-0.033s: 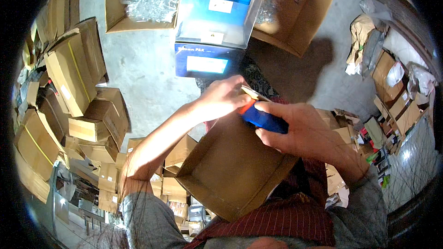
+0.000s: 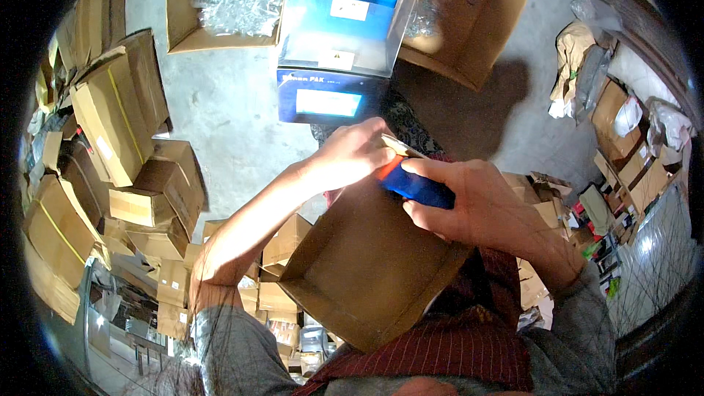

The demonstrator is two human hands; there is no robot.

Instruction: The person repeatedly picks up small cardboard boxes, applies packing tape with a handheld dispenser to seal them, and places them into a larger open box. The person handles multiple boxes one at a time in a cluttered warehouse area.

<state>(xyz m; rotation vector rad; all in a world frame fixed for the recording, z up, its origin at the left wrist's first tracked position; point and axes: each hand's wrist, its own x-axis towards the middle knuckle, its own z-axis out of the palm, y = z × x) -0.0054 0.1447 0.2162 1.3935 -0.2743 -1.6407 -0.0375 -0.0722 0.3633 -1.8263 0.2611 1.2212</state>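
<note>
With the right hand point(image 2: 480, 202), clamped on the blue tool point(image 2: 424, 187), orange end toward the left hand point(image 2: 355, 151); with that one, curled over the far edge of the box point(image 2: 374, 264), below both hands. Shifted only a touch leftward since a moment ago, tool included; probably meaning work at that edge unfinished.

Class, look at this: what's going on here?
A person's right hand holds a blue-and-orange object at the far corner of an open cardboard box, where the left hand grips the edge. Beyond, a blue machine with a clear cover stands between two open cartons containing clear plastic pieces.
</note>
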